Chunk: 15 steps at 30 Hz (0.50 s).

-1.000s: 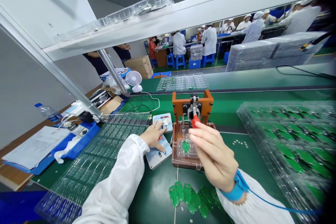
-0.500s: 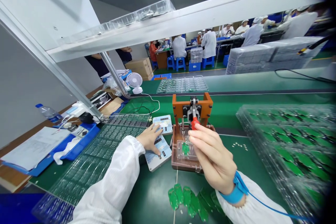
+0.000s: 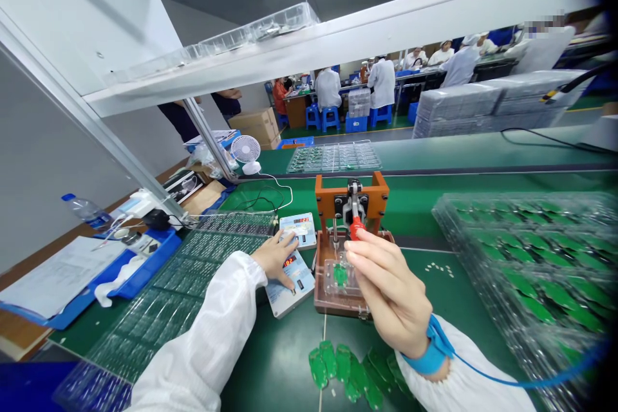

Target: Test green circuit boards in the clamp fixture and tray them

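Observation:
An orange-brown test jig (image 3: 351,196) stands in the middle of the green bench, with a small green circuit board (image 3: 340,274) under its clear plate. My right hand (image 3: 393,293) is closed on the jig's red-tipped lever (image 3: 356,226). A blue wrist strap (image 3: 432,346) circles that wrist. My left hand (image 3: 276,255) rests with fingers spread on a white meter box (image 3: 292,282) that shows red digits, beside a second meter (image 3: 298,229). Several loose green boards (image 3: 350,368) lie in front of the jig.
Clear trays of green boards are stacked at the right (image 3: 526,257) and laid flat at the left (image 3: 193,277). A blue tray with papers (image 3: 72,280), a water bottle (image 3: 82,208) and a small fan (image 3: 245,151) stand to the left. Several other workers sit at far benches.
Hardly anything moved. My right hand stays on the lever and my left hand stays on the meter; its fingers have shifted slightly. The view has drifted a little.

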### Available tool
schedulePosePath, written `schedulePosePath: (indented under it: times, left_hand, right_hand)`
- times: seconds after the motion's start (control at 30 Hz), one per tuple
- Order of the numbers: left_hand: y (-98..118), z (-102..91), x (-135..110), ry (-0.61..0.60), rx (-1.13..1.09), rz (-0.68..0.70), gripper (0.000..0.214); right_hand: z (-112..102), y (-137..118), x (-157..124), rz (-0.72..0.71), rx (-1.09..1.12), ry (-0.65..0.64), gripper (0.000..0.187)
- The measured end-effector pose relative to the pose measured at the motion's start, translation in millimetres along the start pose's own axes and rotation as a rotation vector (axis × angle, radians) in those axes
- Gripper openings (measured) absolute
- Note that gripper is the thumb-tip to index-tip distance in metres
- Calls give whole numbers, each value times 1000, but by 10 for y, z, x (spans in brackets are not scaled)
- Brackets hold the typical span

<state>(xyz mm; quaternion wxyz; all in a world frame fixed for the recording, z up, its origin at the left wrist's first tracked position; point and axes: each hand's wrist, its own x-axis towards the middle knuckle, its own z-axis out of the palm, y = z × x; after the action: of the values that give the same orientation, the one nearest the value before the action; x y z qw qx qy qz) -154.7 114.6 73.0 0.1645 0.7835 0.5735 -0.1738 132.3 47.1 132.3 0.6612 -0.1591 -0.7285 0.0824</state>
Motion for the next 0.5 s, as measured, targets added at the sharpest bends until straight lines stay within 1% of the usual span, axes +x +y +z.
schedulePosePath:
  times: [0.1, 0.13, 0.17, 0.2, 0.23, 0.27, 0.3, 0.33, 0.37, 0.4, 0.43, 0.5]
  left_hand:
    - [63, -106, -97, -15, 13, -43, 137]
    - [104, -158, -170, 2, 8, -60, 135]
    - [162, -207, -264, 39, -5, -81, 128]
    - [241, -246, -371, 92, -26, -98, 116]
    - [347, -264, -485, 157, -54, -100, 98]
    - [482, -256, -595, 226, -83, -93, 76]
    - [647, -219, -692, 284, -104, -29, 54]
    - [840, -151, -769, 338, -103, 107, 39]
    - [1055, -60, -822, 385, -65, 313, 35]
    - [1282, 46, -851, 402, -4, 546, 31]
    - [1512, 159, -859, 384, 21, 657, 27]
    - [1936, 364, -835, 345, 70, 792, 25]
  right_hand:
    - [3, 5, -17, 4, 8, -8, 61]
    - [4, 5, -20, 6, 9, -7, 61]
    - [5, 4, -23, 9, 9, -6, 60]
    - [6, 3, -24, 9, 7, -5, 60]
    - [7, 2, -25, 10, 3, -5, 60]
    - [8, 2, -26, 10, -1, -6, 60]
    - [8, 2, -26, 10, -6, -6, 60]
    - [8, 4, -27, 9, -10, -6, 60]
    - [8, 5, -29, 7, -14, -3, 59]
    - [8, 7, -32, 7, -18, -1, 59]
    - [8, 8, -35, 6, -23, 1, 58]
    - [8, 6, -41, 8, -35, -2, 58]
